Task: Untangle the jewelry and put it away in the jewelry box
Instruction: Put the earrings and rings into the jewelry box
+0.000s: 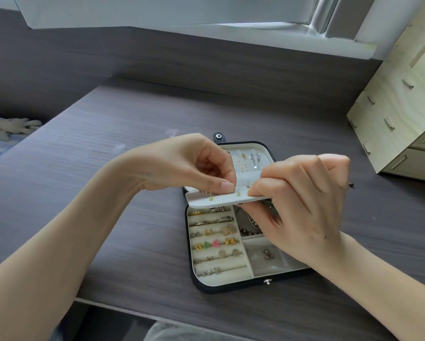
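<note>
A small black jewelry box lies open on the dark wooden desk. Its cream tray holds rows of rings and stud earrings on the left and beads in compartments on the right. A white earring flap is lifted over the tray, with gold earring posts sticking through it. My left hand pinches the flap's upper edge, thumb pressed on its face. My right hand pinches the flap's right part near a small red stud. The open lid behind holds necklaces.
A light plywood drawer unit stands at the right on the desk. A window sill runs behind. A soft toy lies on a blue checked bed at the far left. The desk's front edge is close to me.
</note>
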Motion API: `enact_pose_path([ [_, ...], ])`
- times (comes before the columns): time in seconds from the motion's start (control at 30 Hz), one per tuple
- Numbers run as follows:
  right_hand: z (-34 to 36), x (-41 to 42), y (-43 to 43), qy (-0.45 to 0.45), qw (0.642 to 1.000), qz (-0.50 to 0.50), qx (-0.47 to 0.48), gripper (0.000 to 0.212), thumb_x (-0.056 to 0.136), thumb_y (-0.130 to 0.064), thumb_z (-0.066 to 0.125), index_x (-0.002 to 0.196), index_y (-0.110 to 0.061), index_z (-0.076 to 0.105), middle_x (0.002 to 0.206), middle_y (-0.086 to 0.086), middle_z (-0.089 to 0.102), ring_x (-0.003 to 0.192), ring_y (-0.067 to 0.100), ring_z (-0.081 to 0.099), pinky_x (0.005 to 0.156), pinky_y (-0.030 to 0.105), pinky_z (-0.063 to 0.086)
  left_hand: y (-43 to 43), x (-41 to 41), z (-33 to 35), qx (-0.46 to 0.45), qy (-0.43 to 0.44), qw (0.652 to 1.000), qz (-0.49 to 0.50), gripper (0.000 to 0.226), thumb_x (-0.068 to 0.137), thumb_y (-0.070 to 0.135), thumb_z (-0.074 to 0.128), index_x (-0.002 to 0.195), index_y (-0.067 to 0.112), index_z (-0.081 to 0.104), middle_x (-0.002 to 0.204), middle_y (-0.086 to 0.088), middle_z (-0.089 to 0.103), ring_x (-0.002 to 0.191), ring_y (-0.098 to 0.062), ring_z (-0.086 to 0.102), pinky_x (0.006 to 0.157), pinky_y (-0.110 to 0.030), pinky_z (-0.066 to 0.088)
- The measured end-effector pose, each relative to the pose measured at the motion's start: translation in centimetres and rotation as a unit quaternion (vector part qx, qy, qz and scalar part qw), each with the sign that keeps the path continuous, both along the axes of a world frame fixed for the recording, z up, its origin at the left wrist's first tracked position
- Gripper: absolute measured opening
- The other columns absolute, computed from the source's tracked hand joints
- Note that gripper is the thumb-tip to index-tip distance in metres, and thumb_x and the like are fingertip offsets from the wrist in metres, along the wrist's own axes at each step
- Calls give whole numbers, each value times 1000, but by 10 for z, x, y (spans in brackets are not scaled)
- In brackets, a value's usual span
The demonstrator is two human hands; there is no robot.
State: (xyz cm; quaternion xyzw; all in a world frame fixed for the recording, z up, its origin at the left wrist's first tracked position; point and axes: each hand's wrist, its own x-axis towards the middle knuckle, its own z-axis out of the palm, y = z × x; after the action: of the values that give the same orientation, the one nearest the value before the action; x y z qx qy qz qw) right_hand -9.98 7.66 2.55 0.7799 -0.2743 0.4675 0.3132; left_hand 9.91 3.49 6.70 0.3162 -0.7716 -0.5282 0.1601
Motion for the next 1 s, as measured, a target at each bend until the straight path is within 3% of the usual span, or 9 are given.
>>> enact_pose_path([
  [0.13, -1, 0, 0, 4, 1000, 5, -10, 21, 78, -24, 72, 78, -19, 51, 73, -5, 65, 75, 17, 51, 71, 35, 25, -3, -6, 23, -151, -168, 973, -54, 4, 76, 38, 69, 74, 35, 68, 77, 8, 67, 73, -12, 59, 72, -33, 49],
  [0.23, -2, 1, 0, 11, 1000, 5, -13, 21, 75, -22, 73, 76, -19, 52, 74, -5, 65, 75, 16, 50, 70, 34, 25, -5, -24, 44, -223, -282, 928, -96, 10, 77, 36, 72, 70, 38, 65, 74, 14, 64, 72, -5, 56, 68, -22, 47],
  [0.33, -1, 0, 0, 5, 1000, 1, -6, 24, 75, -23, 75, 77, -19, 52, 75, -5, 65, 76, 16, 50, 70, 34, 26, -8, -36, 50, -215, -311, 920, -102, 18, 75, 26, 75, 65, 36, 64, 67, 14, 62, 65, -4, 55, 63, -19, 44],
  [0.43, 4, 0, -5, -22, 999, 4, 35, 30, 78, -37, 74, 84, -19, 50, 79, -3, 65, 79, 16, 50, 72, 34, 27, -11, -17, 46, -183, -224, 957, -30, 6, 79, 33, 73, 73, 33, 71, 73, 13, 68, 69, -6, 59, 68, -27, 47],
  [0.53, 8, 5, -11, -34, 997, -5, 67, 31, 82, -41, 69, 90, -19, 50, 84, 0, 65, 82, 17, 50, 74, 33, 28, 1, 10, 39, -129, -83, 982, 108, 30, 84, 51, 58, 80, 26, 75, 79, 4, 72, 77, -9, 64, 73, -21, 50],
  [0.67, 15, 12, -18, -45, 993, -27, 104, 28, 82, -41, 69, 92, -16, 65, 90, 0, 65, 87, 18, 52, 80, 34, 29, 27, 17, 20, -99, 31, 974, 202, 41, 79, 45, 43, 76, 20, 75, 81, 5, 74, 76, 0, 65, 65, -6, 44],
  [0.77, 20, 12, -21, -38, 990, -46, 124, 33, 81, -43, 69, 94, -13, 70, 96, -1, 66, 91, 20, 56, 84, 37, 31, 26, 16, 6, -86, 98, 968, 216, 48, 81, 53, 39, 84, 23, 76, 90, 2, 74, 87, -7, 68, 74, -12, 48],
  [0.87, 22, 6, -22, -36, 988, -76, 131, 39, 82, -47, 66, 99, -12, 68, 101, 0, 65, 95, 22, 58, 89, 39, 32, 22, 13, 2, -78, 115, 969, 202, 60, 74, 74, 40, 91, 28, 75, 95, 1, 74, 92, -11, 68, 79, -18, 51],
  [1.0, 20, -7, -22, -29, 983, -86, 156, 45, 80, -47, 68, 108, -11, 64, 110, 1, 64, 104, 23, 57, 98, 44, 31, 25, 3, 2, -126, 106, 960, 228, 60, 80, 70, 40, 87, 22, 75, 88, 0, 74, 82, -15, 69, 72, -23, 52],
])
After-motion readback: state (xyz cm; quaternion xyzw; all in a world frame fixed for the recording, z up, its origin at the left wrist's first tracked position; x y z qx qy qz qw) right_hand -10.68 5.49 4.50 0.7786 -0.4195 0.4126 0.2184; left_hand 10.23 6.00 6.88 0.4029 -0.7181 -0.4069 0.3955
